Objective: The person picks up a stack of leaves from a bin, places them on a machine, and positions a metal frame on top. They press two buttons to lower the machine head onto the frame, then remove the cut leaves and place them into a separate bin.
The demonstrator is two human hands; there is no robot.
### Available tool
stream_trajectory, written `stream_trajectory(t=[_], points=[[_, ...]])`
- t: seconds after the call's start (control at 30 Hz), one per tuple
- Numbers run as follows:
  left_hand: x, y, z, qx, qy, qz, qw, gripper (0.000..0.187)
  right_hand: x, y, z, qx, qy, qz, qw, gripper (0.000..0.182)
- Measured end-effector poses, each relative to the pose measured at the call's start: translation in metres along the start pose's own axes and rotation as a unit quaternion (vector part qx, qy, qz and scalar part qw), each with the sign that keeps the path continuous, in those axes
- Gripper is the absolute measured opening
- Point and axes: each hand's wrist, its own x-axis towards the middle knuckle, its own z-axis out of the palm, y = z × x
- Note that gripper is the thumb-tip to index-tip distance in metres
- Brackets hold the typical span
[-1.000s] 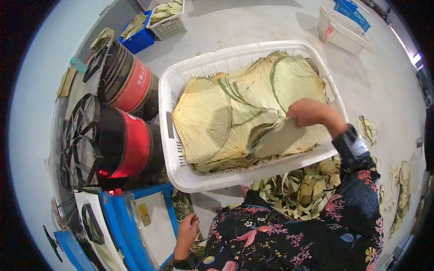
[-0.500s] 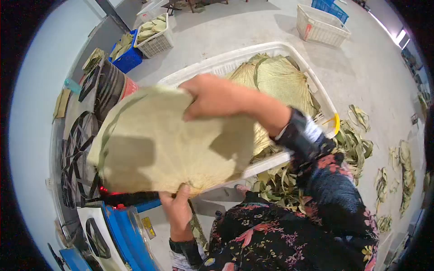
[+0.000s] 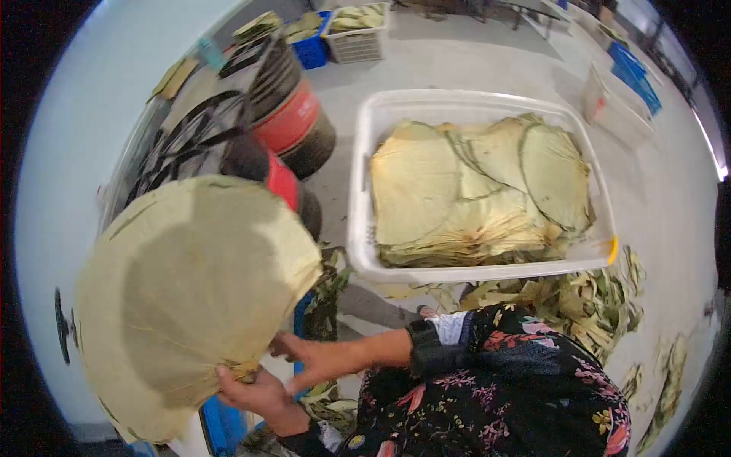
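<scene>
A large, pale green dried lotus leaf (image 3: pixel 198 282), fanned out and nearly round, fills the left side of the view. My left hand (image 3: pixel 259 394) pinches its gathered base, thumb on top. Just right of that base, my right hand (image 3: pixel 311 361) has its fingers apart and holds nothing, fingertips close to the leaf's lower edge. To the right, a white plastic crate (image 3: pixel 487 273) contains a flat stack of similar dried leaves (image 3: pixel 480 190). The leaf covers most of the blue machine (image 3: pixel 221 426) beneath it.
Black and red drums (image 3: pixel 293 114) stand behind the leaf, beside black strapping (image 3: pixel 186 137). Leaf scraps (image 3: pixel 586 305) litter the floor below and right of the crate. Farther back are a blue crate (image 3: pixel 311 52) and a white crate (image 3: pixel 356 46) of leaves.
The leaf has swung left and tilted up in my left hand. My right hand has come off its upper edge and moved down beside its base. The view has turned left.
</scene>
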Motion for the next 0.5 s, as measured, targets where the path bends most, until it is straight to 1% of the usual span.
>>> stream_trajectory(t=[0.03,0.07,0.1,0.13,0.17,0.2,0.23,0.27,0.3,0.33,0.37,0.4,0.43,0.47,0.5], points=[[-0.003,-0.008,-0.019,-0.037,-0.010,-0.032,0.999,0.042,0.020,-0.009,0.010,0.188,-0.001,0.016,0.982,0.054],[-0.004,-0.002,-0.031,-0.077,-0.019,-0.060,0.995,0.041,0.040,-0.011,0.026,0.367,-0.004,0.037,0.929,0.051],[-0.006,0.006,-0.032,-0.130,-0.012,-0.076,0.989,0.040,0.056,0.001,0.042,0.413,0.020,0.065,0.908,0.054],[-0.005,0.021,-0.025,-0.185,-0.004,-0.089,0.979,0.041,0.070,0.008,0.058,0.415,-0.008,0.074,0.907,0.054],[-0.002,0.020,-0.048,-0.060,-0.022,-0.110,0.992,0.045,0.080,0.013,0.073,0.422,0.047,0.084,0.901,0.053],[0.002,0.015,-0.073,0.066,-0.029,-0.134,0.988,0.048,0.091,0.016,0.090,0.426,0.097,0.098,0.894,0.051],[0.005,0.016,-0.088,0.070,0.012,-0.116,0.991,0.048,0.096,0.008,0.099,0.425,0.091,0.129,0.891,0.051],[0.017,0.018,-0.102,-0.073,0.007,-0.128,0.989,0.051,0.105,0.001,0.105,0.427,0.085,0.163,0.885,0.050],[0.025,0.026,-0.126,-0.212,-0.004,-0.127,0.969,0.055,0.112,0.003,0.116,0.405,0.082,0.155,0.897,0.051],[0.030,0.034,-0.159,-0.200,0.032,-0.102,0.974,0.055,0.118,0.010,0.129,0.384,0.079,0.146,0.908,0.053],[0.035,0.044,-0.189,-0.304,0.007,-0.081,0.949,0.057,0.124,0.008,0.140,0.374,0.068,0.142,0.914,0.053],[0.037,0.053,-0.219,-0.403,-0.027,-0.057,0.913,0.060,0.130,0.010,0.151,0.364,0.061,0.135,0.920,0.053],[0.037,0.063,-0.248,-0.438,-0.012,-0.023,0.898,0.069,0.134,0.018,0.162,0.361,0.065,0.149,0.918,0.053],[0.041,0.064,-0.275,-0.432,0.005,-0.006,0.902,0.069,0.145,0.030,0.171,0.353,0.077,0.162,0.918,0.053],[0.044,0.071,-0.299,-0.442,-0.035,0.004,0.897,0.073,0.156,0.034,0.178,0.369,0.064,0.185,0.909,0.052]])
